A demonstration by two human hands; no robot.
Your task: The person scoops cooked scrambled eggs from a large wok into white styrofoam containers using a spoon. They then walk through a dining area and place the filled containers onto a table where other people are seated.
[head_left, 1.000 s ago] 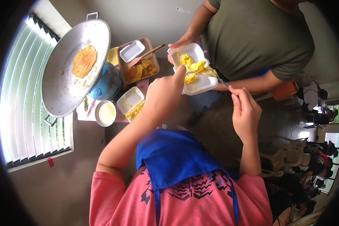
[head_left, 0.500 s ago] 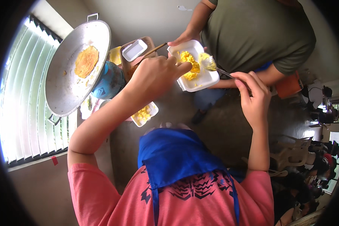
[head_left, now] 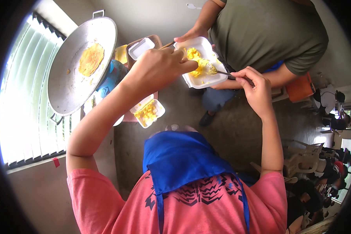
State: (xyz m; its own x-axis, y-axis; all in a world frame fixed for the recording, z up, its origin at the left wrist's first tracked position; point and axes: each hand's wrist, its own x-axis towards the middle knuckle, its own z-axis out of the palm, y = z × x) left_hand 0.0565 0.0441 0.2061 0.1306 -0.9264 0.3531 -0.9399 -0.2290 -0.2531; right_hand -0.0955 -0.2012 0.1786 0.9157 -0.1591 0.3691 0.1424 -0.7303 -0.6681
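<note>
My right hand (head_left: 257, 87) pinches the dark handle of a spoon (head_left: 224, 73). The spoon's head, coated in a pale creamy lump, rests in yellow shredded food (head_left: 193, 52) inside a white foam tray (head_left: 206, 80). Another person's hand (head_left: 191, 34) supports that tray from its far side. My left hand (head_left: 163, 62) is closed, its fingers reaching over the tray's left edge. A thin wooden handle (head_left: 167, 45) sticks out beside its knuckles; the other end is hidden behind my hand and arm.
At the left a wide metal wok (head_left: 62, 85) holds a flat golden pancake (head_left: 91, 59), above a blue tank (head_left: 114, 74). An open foam box (head_left: 158, 110) with yellow shreds sits below my left forearm. A brown tray (head_left: 156, 39) bears a white foam box (head_left: 141, 47). The other person (head_left: 265, 35) stands opposite.
My right hand has moved left and slightly down, bringing the spoon and its creamy lump from above the foam tray's right edge into the yellow food. The foam tray has shifted a little upward.
</note>
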